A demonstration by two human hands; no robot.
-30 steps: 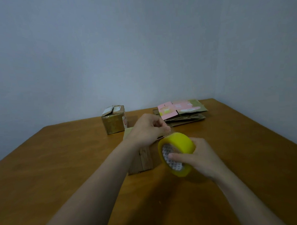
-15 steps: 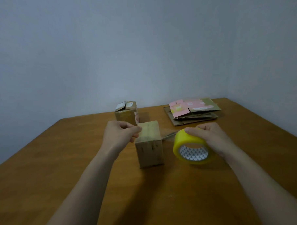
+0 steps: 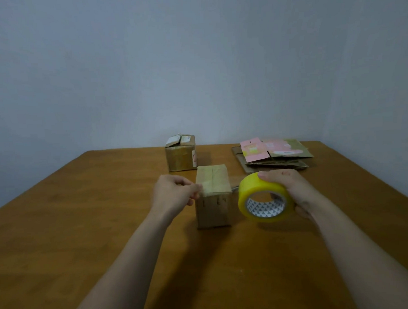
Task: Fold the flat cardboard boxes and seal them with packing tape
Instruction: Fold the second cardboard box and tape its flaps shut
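1. Left hand (image 3: 174, 194): your fingers are curled, with thumb and forefinger pinched on the free end of the tape strip (image 3: 233, 189). The pinch sits at the upper left edge of the box (image 3: 213, 210), at its 9 o'clock, and touches the cardboard.
2. Right hand (image 3: 293, 190): it is wrapped over the tape roll (image 3: 258, 189), fingers across the yellow top, with a fingertip showing inside the core. The roll stands on edge just beside the box at its 3 o'clock, not touching it.
3. The tape strip runs from your left pinch across the near part of the box top to the roll. A short clear stretch shows between box and roll. It is uncut. Whether it is pressed down flat I cannot tell.
4. The box stands upright between your two hands, flaps closed and centre seam visible on top. Judged stage: this one is folded and its sealing is under way.
5. Likely left on it: press the strip down, sever it at the roll side, and smooth the ends over the edges.
6. Far box (image 3: 180, 159), at 11 o'clock from the near one and well apart: it looks folded and taped, though its top flaps sit slightly raised.
7. Flat stack (image 3: 277, 151), at 1 o'clock near the back of the table (image 3: 108, 228): several unfolded pieces, so most of the job remains.
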